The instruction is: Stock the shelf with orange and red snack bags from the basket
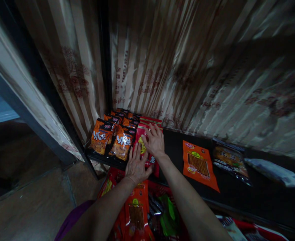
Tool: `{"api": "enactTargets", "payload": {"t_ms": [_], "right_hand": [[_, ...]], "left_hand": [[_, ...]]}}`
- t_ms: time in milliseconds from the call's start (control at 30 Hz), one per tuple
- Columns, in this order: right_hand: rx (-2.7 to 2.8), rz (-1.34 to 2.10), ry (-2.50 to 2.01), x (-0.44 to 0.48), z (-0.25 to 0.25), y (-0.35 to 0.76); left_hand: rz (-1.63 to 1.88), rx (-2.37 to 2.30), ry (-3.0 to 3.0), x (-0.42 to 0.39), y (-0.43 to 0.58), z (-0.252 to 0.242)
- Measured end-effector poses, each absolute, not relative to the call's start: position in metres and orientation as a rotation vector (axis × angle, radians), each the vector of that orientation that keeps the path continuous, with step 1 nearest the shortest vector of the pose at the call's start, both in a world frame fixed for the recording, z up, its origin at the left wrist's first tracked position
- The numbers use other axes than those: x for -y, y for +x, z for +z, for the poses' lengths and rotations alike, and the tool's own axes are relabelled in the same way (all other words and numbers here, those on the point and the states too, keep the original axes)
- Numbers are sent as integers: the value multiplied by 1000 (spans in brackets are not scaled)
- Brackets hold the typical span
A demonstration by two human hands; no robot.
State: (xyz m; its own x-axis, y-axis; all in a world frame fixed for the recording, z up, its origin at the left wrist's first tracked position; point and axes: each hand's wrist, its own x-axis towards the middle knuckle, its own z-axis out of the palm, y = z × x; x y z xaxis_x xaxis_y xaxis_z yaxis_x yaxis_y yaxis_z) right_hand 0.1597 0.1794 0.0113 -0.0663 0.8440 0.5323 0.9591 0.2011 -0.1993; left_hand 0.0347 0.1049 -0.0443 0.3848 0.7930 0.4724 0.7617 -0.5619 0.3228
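Observation:
Both of my hands rest on a red snack bag that stands among packets on the black shelf. My left hand lies against its lower left side, fingers spread. Higher up, my right hand presses on its upper right part with the fingers stretched out. More red bags show behind it. Just left of them stand rows of orange-and-black snack bags. My arms and hands hide part of the red bag.
Under my arms a red basket holds orange packets and a green packet. Along the shelf to the right lie an orange packet, a dark clear-fronted packet and a pale packet. Printed sheeting hangs behind.

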Motion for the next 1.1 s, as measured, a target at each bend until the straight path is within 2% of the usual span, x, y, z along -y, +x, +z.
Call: {"api": "enactTargets", "payload": {"t_ms": [267, 500, 767, 900, 1100], "right_hand": [[2005, -75, -2070, -193, 6, 147], [2013, 94, -2174, -203, 6, 148], [2024, 134, -2216, -205, 7, 146], [2052, 92, -2135, -200, 10, 146], [1920, -156, -1783, -170, 15, 147]], "left_hand": [[887, -1426, 2529, -106, 34, -42], [867, -1422, 2516, -106, 33, -39], [828, -1419, 2482, -106, 32, -39], [802, -1438, 2490, -107, 33, -41], [797, -1501, 2503, -106, 35, -42]]}}
